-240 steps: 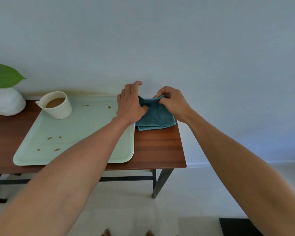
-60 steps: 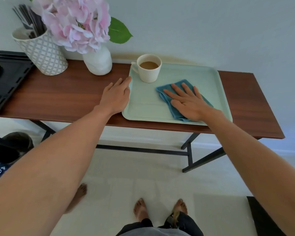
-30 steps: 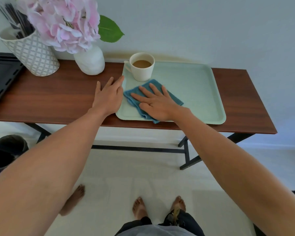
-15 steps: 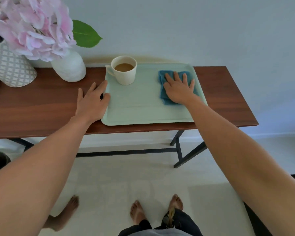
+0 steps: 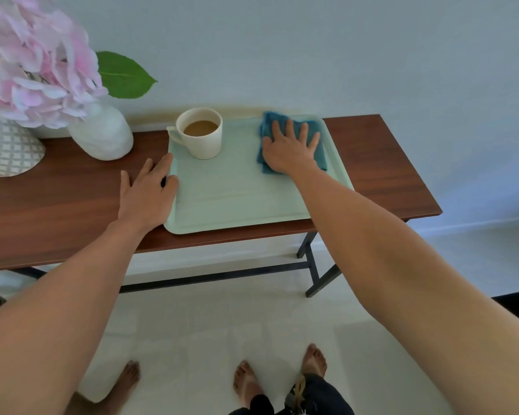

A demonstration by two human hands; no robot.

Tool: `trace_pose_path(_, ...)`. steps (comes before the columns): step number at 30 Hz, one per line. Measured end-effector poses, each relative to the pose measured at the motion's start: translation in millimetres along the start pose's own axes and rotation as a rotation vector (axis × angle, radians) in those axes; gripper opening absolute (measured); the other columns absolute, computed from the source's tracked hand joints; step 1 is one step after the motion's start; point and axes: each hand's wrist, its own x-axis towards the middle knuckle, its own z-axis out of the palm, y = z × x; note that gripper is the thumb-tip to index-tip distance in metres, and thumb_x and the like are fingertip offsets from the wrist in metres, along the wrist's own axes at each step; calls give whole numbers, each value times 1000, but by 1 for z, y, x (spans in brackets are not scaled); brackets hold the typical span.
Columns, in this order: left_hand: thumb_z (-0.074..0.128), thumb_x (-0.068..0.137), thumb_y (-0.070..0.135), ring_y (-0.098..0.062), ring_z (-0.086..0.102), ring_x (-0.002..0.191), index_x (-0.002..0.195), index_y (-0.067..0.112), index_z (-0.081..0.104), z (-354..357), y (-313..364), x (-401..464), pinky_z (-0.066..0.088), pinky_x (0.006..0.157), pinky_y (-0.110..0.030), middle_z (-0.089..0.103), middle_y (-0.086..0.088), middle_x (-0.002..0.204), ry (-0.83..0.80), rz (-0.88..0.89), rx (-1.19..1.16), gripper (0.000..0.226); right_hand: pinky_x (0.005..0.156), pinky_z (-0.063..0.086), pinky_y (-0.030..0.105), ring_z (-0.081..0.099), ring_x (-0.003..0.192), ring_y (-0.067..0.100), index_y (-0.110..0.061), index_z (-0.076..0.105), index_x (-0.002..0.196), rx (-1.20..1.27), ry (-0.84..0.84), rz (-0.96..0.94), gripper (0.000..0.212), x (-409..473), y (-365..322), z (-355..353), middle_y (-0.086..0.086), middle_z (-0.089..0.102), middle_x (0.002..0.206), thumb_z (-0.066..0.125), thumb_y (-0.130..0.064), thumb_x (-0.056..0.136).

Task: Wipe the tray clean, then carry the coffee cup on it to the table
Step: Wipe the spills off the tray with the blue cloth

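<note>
A pale green tray (image 5: 237, 202) lies on a dark wooden console table (image 5: 57, 211). At its far left corner stands a cream coffee cup (image 5: 203, 142), upright and full of milky coffee. My right hand (image 5: 288, 148) presses flat, fingers spread, on a folded blue cloth (image 5: 318, 145) in the tray's far right corner. My left hand (image 5: 149, 196) lies flat on the table, its fingers against the tray's left rim. The tray's bare surface shows no stains.
A white vase (image 5: 102, 136) with pink flowers (image 5: 33, 61) and a green leaf stands left of the tray. A patterned pot (image 5: 6, 148) sits at the far left edge. The wall runs right behind the table. Bare feet (image 5: 246, 381) stand on the pale floor.
My right hand has slid the blue cloth from the tray's near left, by the cup, across to its far right corner. My left hand has stayed at the tray's left rim.
</note>
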Motion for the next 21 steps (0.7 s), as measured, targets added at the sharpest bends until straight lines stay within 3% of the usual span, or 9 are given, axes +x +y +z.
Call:
trace_pose_path(4,23,101,44,-9,10,155,160,36,21,0,-1,1,-7,124,-49,33,6,164,4,3,-9,60,123,-7,55,-3,157,28,-40,10,162,-96,-10,-346,63,-1,-4,7,-7,3,171,15,-59,102)
trace_pose_path(9,23,100,43,-10,11,155,160,35,23,1,2,0,-7,123,-51,35,4,163,18,0,-11,60,124,-4,54,0,156,32,-30,14,163,-42,61,-99,61,4,36,-3,4,5,172,17,-49,105)
trace_pose_path(16,24,101,41,-13,12,155,160,33,25,0,4,-2,-6,124,-53,34,0,164,34,-2,-22,60,122,-3,57,1,156,35,-27,16,162,32,68,-23,60,-72,39,15,6,9,171,22,-43,105)
trace_pose_path(18,24,100,40,-14,13,155,160,33,26,0,4,-2,-6,124,-53,33,-1,164,38,-2,-24,60,121,2,59,6,154,36,-25,21,161,7,57,-56,57,-97,33,19,6,14,170,24,-39,106)
trace_pose_path(21,25,101,39,-14,13,155,160,32,27,-1,6,-4,-6,124,-52,34,-1,164,41,-8,-25,59,115,25,52,33,140,35,-16,45,145,90,86,-242,43,-125,11,17,9,42,152,31,-27,106)
